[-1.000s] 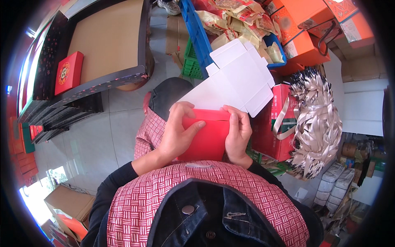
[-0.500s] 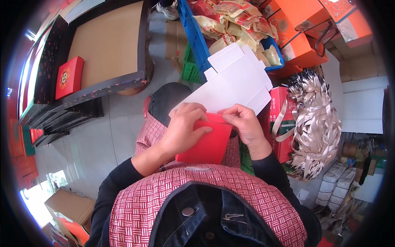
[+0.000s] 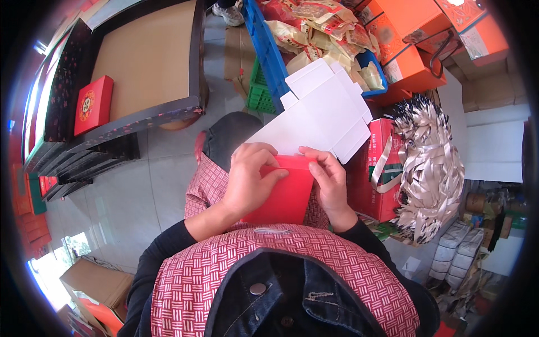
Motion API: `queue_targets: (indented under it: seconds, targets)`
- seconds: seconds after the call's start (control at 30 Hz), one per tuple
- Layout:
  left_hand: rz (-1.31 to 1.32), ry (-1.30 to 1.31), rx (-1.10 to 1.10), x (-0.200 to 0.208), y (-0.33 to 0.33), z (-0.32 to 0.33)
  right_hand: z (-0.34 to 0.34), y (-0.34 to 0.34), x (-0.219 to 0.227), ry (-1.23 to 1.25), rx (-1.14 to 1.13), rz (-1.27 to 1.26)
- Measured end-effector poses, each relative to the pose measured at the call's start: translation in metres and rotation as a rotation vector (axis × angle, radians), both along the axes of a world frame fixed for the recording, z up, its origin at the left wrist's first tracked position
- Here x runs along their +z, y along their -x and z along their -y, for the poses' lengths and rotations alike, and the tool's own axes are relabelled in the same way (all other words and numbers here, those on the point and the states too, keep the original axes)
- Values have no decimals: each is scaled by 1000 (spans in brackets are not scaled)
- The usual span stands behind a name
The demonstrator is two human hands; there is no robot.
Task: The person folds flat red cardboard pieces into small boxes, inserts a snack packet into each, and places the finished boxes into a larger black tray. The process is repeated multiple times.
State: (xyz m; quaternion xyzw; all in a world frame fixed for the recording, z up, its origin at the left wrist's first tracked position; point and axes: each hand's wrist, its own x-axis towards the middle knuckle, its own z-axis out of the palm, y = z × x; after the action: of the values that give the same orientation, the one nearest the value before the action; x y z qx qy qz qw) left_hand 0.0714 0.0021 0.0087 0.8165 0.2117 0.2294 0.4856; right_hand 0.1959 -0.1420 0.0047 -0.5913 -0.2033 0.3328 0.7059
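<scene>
A red cardboard box (image 3: 282, 197) rests in my lap, its flap along the far edge folded over. My left hand (image 3: 251, 178) grips its left side, thumb on the red face and fingers around the far-left corner. At the far-right corner my right hand (image 3: 330, 182) pinches the flap between thumb and fingers. Just beyond both hands lies a flat white die-cut carton blank (image 3: 314, 115) with tabs along its far and right edges. The underside of the red box is hidden.
A blue crate (image 3: 265, 53) of packaged bags (image 3: 328, 25) stands ahead, with a green crate (image 3: 261, 92) beside it. At right are a red carton (image 3: 384, 194) and a bundle of ribbons (image 3: 429, 168). A black-rimmed tray (image 3: 143, 56) holds a small red box (image 3: 94, 105) at left.
My right hand has shifted toward the box's far-right corner and turned more upright, with its thumb now against that corner. My left hand keeps its hold on the left side.
</scene>
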Motion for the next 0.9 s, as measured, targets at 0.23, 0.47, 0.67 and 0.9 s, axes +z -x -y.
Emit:
queue_targets:
  seconds: [0.23, 0.47, 0.67, 0.9]
  targets:
    - [19, -27, -24, 3, 1, -3, 3, -12, 6, 140, 163, 125]
    - [18, -58, -103, -1, 3, -9, -1, -12, 2, 195, 134, 368]
    - [246, 714, -6, -10, 21, -11, 0, -6, 0, 175, 92, 363]
    - [87, 341, -86, -19, 24, -10, -9, -4, 8, 92, 197, 465]
